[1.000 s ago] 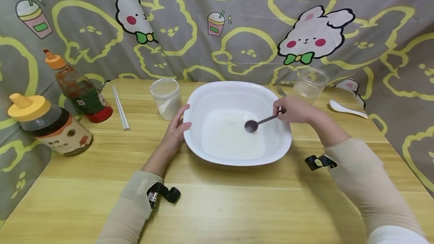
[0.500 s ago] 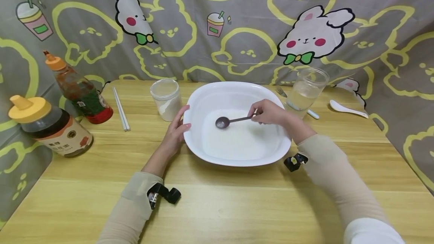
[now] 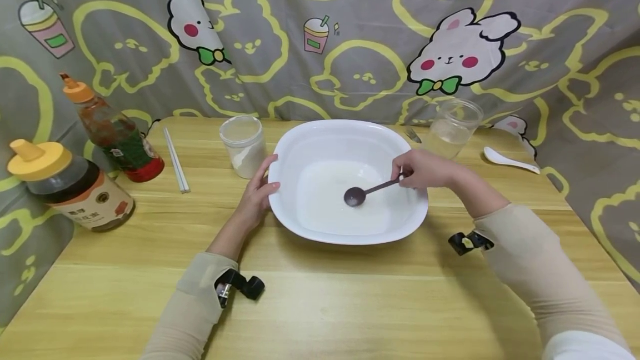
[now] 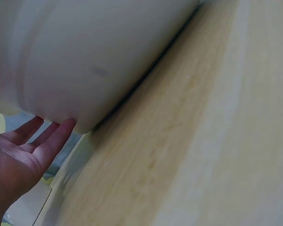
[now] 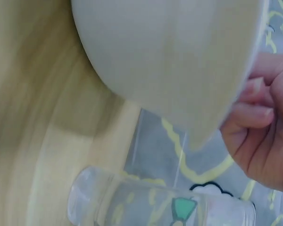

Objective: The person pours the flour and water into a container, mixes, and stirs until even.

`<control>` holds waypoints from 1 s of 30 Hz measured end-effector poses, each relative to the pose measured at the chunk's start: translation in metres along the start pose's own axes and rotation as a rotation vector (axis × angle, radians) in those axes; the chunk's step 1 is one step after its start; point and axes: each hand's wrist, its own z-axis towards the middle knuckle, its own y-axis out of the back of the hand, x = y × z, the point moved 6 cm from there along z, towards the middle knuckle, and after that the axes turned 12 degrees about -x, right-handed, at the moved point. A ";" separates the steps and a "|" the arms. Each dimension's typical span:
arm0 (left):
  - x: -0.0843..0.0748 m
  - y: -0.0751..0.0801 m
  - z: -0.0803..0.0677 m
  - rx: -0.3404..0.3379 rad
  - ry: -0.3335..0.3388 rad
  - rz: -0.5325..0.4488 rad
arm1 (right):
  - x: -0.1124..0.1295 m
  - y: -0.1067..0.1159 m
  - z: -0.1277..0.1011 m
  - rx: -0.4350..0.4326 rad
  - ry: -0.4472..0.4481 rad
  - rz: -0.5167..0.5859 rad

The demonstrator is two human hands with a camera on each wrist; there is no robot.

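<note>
A white oval basin (image 3: 345,236) stands mid-table with whitish liquid (image 3: 320,204) in its bottom. My left hand (image 3: 254,196) holds the basin's left rim; in the left wrist view, fingers (image 4: 56,136) reach against its outer wall. Over the right side, my right hand (image 3: 425,168) pinches the handle of a dark brown round-bowled spoon (image 3: 355,197). The spoon's bowl lies at the liquid near the basin's middle. In the right wrist view the basin wall (image 5: 170,61) hides the spoon, and curled fingers (image 5: 250,115) show past the rim.
Left of the basin are a jar of white powder (image 3: 245,149), chopsticks (image 3: 176,160), a red sauce bottle (image 3: 117,138) and a yellow-capped honey bottle (image 3: 75,188). To the right are a clear jar of liquid (image 3: 452,126), a fork (image 3: 413,135) and a white spoon (image 3: 510,161).
My right hand swept the spoon left through the basin, then back right, and its bowl now lies slightly left of where it began. My left hand stays on the rim.
</note>
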 end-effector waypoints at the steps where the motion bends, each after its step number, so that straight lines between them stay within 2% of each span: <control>1: 0.000 0.001 0.000 -0.003 0.001 -0.002 | -0.002 0.002 0.002 -0.014 -0.013 -0.011; 4: 0.000 0.002 -0.001 -0.003 -0.001 -0.011 | -0.008 0.002 0.014 -0.046 -0.069 -0.030; 7: 0.001 0.002 -0.001 0.006 -0.003 -0.019 | -0.008 -0.008 0.027 -0.043 -0.096 -0.001; 12: 0.002 0.001 -0.001 0.010 -0.009 -0.024 | 0.007 -0.032 0.039 -0.011 -0.022 0.126; 16: 0.003 0.000 -0.001 0.008 -0.006 -0.018 | 0.019 -0.044 0.032 0.078 0.037 0.186; 20: 0.003 0.000 0.000 0.006 -0.001 0.002 | 0.024 -0.038 0.014 0.163 0.085 0.120; 23: 0.003 0.001 0.001 0.003 -0.004 0.017 | 0.022 -0.021 0.001 0.173 0.102 0.016; 27: 0.002 0.001 0.001 0.004 -0.008 0.021 | 0.012 0.003 -0.006 0.104 0.063 -0.116; 30: 0.001 0.002 0.001 0.001 -0.003 0.019 | 0.003 0.016 -0.002 0.024 0.009 -0.184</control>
